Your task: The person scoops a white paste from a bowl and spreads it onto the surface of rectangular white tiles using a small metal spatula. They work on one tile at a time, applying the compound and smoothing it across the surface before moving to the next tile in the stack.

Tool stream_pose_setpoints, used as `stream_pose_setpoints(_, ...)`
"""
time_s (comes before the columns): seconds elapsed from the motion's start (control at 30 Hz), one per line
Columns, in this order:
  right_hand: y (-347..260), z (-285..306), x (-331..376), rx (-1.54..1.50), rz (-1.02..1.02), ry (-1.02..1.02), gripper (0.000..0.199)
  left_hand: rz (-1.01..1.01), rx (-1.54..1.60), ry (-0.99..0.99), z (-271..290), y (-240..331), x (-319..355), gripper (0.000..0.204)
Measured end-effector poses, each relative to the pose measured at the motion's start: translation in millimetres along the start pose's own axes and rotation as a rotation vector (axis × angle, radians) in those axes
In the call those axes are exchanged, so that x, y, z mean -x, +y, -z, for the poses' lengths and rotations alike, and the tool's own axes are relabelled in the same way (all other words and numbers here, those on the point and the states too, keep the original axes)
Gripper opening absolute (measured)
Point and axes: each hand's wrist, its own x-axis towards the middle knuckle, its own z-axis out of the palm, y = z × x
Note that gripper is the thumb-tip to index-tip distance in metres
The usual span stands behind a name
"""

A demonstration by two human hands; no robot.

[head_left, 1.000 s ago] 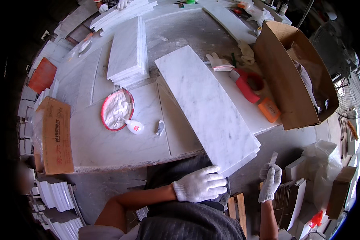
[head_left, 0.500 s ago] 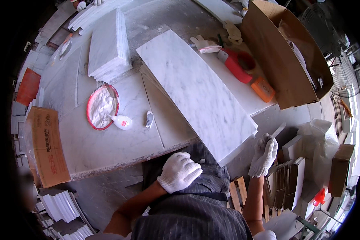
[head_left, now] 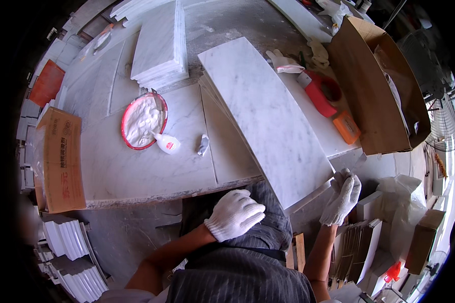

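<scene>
My left hand (head_left: 236, 215), in a white knit glove, rests on my lap with its fingers curled together and nothing visible in them. My gloved right hand (head_left: 342, 199) is closed beside the near right corner of a long grey-veined white marble slab (head_left: 268, 121). It pinches a thin flat strip, now mostly hidden by the fingers and the slab's edge. The slab lies at an angle on a stack of similar slabs, its near end overhanging the table edge. To its left stand a red-rimmed bowl of white paste (head_left: 142, 121) and a small white squeeze bottle (head_left: 167, 143) leaning on the rim.
A crumpled grey tube (head_left: 202, 145) lies near the bowl. Stacked slabs (head_left: 161, 45) stand behind. At right are a red tape dispenser (head_left: 318, 93), an orange box (head_left: 346, 127), loose gloves (head_left: 284, 62) and an open carton (head_left: 374, 96). Another carton (head_left: 63, 161) stands left.
My right hand has come against the slab's corner, and the strip that stuck up from its fingers has turned out of sight. The view has shifted; my left hand stays on my lap.
</scene>
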Motion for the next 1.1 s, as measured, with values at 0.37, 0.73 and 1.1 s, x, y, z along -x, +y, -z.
stream_pose_setpoints(0.37, -10.5, -23.5, -15.3, 0.312, 0.164, -0.095, 0.02, -0.03, -0.269, -0.114, 11.6, 1.7, -62.4, 0.044)
stream_pose_setpoints(0.73, -1.5, -71.0, -15.1, 0.326, 0.289, -0.294, 0.018, 0.513, -0.715, -0.07, 95.5, -174.7, -231.0, 0.075)
stream_pose_setpoints(1.1, -4.7, -68.9, -15.6, 0.16, 0.266, -0.028, 0.028, -0.108, -0.566, -0.339, -32.3, -63.4, -219.7, 0.069)
